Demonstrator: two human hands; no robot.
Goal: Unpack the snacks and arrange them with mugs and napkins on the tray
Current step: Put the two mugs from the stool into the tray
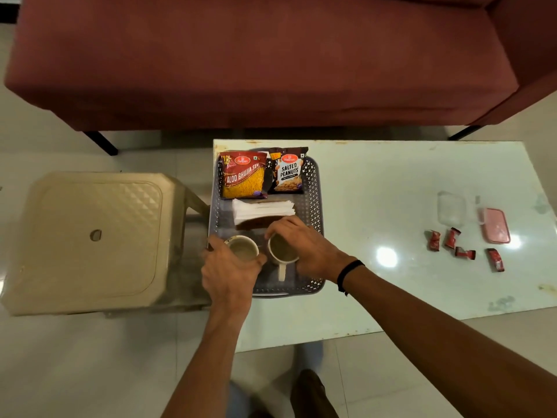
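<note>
A grey perforated tray sits at the left end of the glass table. At its far end lie a red Aloo Bhujia Sev packet and a dark Salted Peanuts packet. A stack of white napkins lies in the middle. Two white mugs stand side by side at the near end. My left hand grips the left mug around its side. My right hand holds the right mug by its rim; its handle points toward me.
Several red candy wrappers lie on the table's right part, by a clear plastic box and a pink lid. A beige plastic stool stands left of the table. A maroon sofa is behind.
</note>
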